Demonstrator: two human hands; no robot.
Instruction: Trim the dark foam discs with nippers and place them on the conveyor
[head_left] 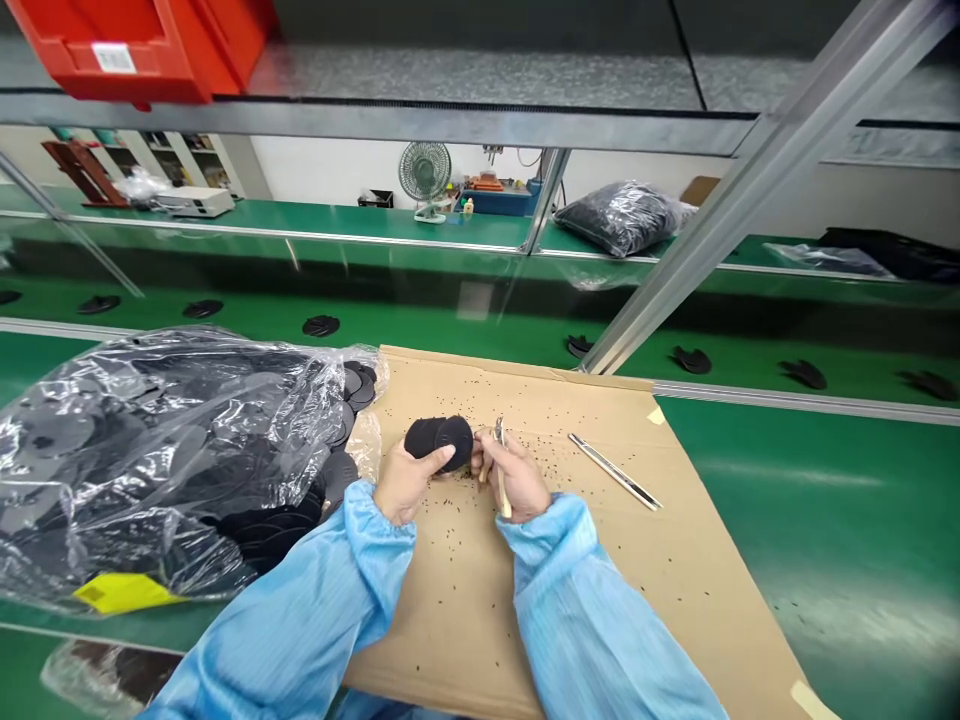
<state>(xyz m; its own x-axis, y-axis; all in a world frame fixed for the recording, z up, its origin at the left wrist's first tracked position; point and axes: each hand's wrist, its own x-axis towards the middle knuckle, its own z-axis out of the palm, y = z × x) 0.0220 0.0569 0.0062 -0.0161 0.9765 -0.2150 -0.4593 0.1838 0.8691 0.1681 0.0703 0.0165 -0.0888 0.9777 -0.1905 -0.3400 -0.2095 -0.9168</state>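
At far left, a red bin (pixel 206 45) with a white label sits up on the shelf, and beneath it a large clear bag (pixel 150 420) of black discs lies on the green bench (pixel 810 520), a yellow tag (pixel 126 592) at its near edge. Behind the bag, black pieces (pixel 321 326) lie spaced out in a row along the green belt (pixel 450 322). Next comes the left hand (pixel 401 480), in a blue sleeve (pixel 300 610), thumb pressed on top and fingers beneath, pinching an overlapping stack of discs (pixel 426 437) above the cardboard (pixel 450 630). A small fan (pixel 424 172) stands on the counter beyond. Just right of the stack, the right hand (pixel 519 475), also sleeved in blue, curls its fingers around pliers (pixel 503 490) with pale handles, their metal nose pointing away from the wearer; its fingertips are close to the discs' edge, and whether they touch it I cannot tell. Tiny dark specks (pixel 551 470) are scattered over the cardboard around both hands. Farther right, a slim rod (pixel 615 471) lies slantwise on the cardboard, well apart from the pliers. A metal strut (pixel 739 190) slants up toward the upper right corner.
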